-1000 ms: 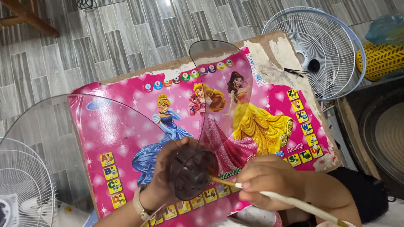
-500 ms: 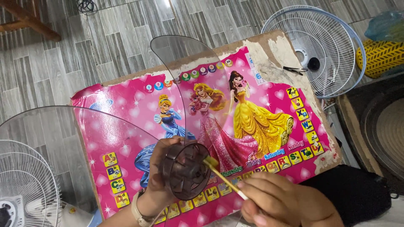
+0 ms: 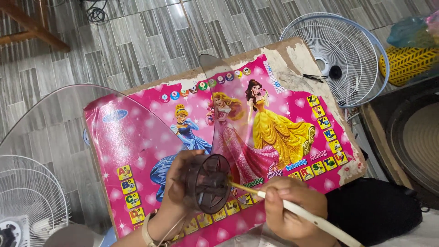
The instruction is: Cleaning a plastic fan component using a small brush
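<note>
Grey wood-pattern tile floor (image 3: 137, 41) with glare near top, wooden furniture leg (image 3: 32, 32) upper left, black cable (image 3: 96, 13), white wire fan guards (image 3: 343, 55) right and lower left, yellow crate (image 3: 407, 64).

Grey wood-pattern tiled floor (image 3: 137, 36) beneath a worn board covered with a pink cartoon princess poster (image 3: 292, 114). A white wire fan guard with blue rim (image 3: 361, 45) lies upper right, beside a yellow ribbed plastic basket (image 3: 407, 64). A second white wire guard (image 3: 27, 201) lies lower left.
</note>
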